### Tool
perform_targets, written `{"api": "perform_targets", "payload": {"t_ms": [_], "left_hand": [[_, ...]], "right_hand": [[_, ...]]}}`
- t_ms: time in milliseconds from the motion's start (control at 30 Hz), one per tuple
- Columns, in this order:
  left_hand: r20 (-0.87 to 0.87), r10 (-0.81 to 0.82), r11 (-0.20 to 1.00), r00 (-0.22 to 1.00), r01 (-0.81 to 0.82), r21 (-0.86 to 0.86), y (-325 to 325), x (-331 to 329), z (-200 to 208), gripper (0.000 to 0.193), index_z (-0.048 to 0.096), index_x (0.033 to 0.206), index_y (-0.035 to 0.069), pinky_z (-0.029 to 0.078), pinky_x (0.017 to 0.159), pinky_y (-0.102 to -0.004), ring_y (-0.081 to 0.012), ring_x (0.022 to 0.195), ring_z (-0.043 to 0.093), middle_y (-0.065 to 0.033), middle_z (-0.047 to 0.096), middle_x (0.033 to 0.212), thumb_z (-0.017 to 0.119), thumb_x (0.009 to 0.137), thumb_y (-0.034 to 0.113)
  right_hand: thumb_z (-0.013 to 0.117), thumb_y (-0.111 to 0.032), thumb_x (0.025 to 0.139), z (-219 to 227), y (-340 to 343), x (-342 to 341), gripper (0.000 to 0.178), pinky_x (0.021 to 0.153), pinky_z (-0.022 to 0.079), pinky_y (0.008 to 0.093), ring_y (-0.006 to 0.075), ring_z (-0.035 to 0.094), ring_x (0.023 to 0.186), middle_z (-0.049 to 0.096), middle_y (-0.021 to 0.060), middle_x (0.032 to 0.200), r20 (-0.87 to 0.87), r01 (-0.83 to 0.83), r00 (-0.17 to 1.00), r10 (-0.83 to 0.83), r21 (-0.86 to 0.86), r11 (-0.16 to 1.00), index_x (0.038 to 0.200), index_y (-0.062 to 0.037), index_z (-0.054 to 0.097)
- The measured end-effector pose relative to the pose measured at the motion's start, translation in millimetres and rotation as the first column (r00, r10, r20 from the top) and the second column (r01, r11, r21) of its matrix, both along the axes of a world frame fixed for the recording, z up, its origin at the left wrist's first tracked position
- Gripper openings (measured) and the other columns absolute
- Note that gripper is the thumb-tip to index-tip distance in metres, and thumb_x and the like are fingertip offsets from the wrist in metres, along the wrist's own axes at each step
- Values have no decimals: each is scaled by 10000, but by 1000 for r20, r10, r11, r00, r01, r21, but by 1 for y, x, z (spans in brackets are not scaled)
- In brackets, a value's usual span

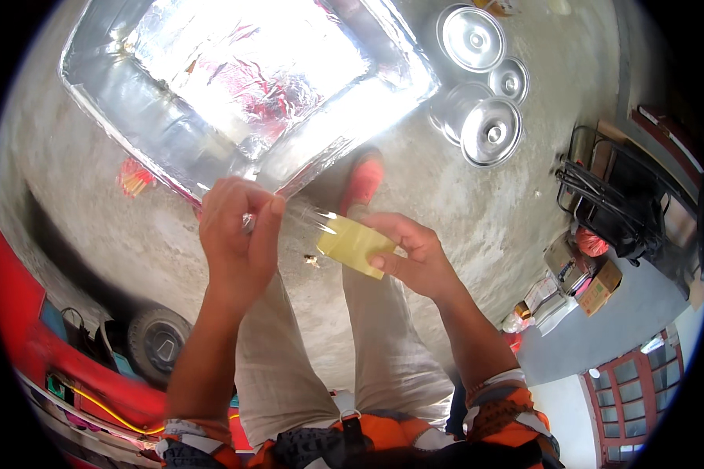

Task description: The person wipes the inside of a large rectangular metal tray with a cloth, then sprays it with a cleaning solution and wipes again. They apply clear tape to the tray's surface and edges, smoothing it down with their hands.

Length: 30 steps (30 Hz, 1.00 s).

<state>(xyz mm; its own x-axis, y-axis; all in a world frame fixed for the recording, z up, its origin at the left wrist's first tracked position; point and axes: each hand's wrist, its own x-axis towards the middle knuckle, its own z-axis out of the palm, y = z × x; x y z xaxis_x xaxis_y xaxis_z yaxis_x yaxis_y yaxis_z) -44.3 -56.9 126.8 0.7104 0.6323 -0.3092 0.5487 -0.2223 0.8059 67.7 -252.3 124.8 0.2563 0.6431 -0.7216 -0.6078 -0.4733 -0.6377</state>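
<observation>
A roll of yellowish clear packing tape (357,246) is gripped in my right hand (416,254), its thumb on the near side and its fingers behind. From the roll a shiny clear strip (309,215) stretches left toward my left hand (238,223). The left fingers are curled closed at the near corner of a large foil-lined box (125,144), with a bit of the strip seemingly pinched there. Just what lies between the left fingertips is partly hidden. Crumpled, bright silver foil covers the inside of the box.
Round metal lids or pots (491,131) stand on the concrete floor at the far right. A red-orange bundle (135,178) lies left of the box. Along the right are a black folded frame (610,195) and cardboard boxes (601,288). A red vehicle with a wheel (161,341) sits at the left.
</observation>
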Motion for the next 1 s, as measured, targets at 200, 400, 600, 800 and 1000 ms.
{"api": "perform_targets", "payload": {"t_ms": [200,400,600,800,1000], "left_hand": [[47,141,990,989,-140,-32,11,-21,15,100,508,729,38,379,653,-248,-139,686,471,-45,516,733,586,789,53],[44,343,914,938,-322,-247,39,-47,29,101,470,764,12,324,690,-202,-93,756,405,-34,475,818,522,839,55],[95,359,932,928,-352,-86,45,-61,33,109,466,769,16,316,748,-239,-121,767,396,-64,471,829,515,836,87],[130,498,867,858,-487,-103,68,-93,40,129,454,776,20,292,830,-280,-143,828,386,-90,455,860,495,852,115],[97,473,881,876,-470,-54,69,-90,47,127,450,793,22,297,811,-277,-144,822,390,-94,461,867,478,862,125]], "right_hand": [[667,-51,743,-4,17,3,358,739,450,255,102,557,844,580,32,982,157,-304,930,334,-188,934,1078,-27,544],[691,-67,725,9,18,14,333,721,439,234,91,561,823,607,40,933,27,-154,988,153,14,988,1030,-33,562],[699,-39,705,9,26,17,383,736,441,234,92,565,833,614,45,936,73,-376,914,398,-210,902,1062,-40,559],[725,-86,680,23,29,33,370,683,452,249,120,587,763,613,52,832,209,-359,911,354,-16,933,1018,-53,576],[732,-78,657,13,23,36,381,673,439,269,143,574,764,609,58,900,237,-513,772,590,-314,799,1011,-55,595]]}}
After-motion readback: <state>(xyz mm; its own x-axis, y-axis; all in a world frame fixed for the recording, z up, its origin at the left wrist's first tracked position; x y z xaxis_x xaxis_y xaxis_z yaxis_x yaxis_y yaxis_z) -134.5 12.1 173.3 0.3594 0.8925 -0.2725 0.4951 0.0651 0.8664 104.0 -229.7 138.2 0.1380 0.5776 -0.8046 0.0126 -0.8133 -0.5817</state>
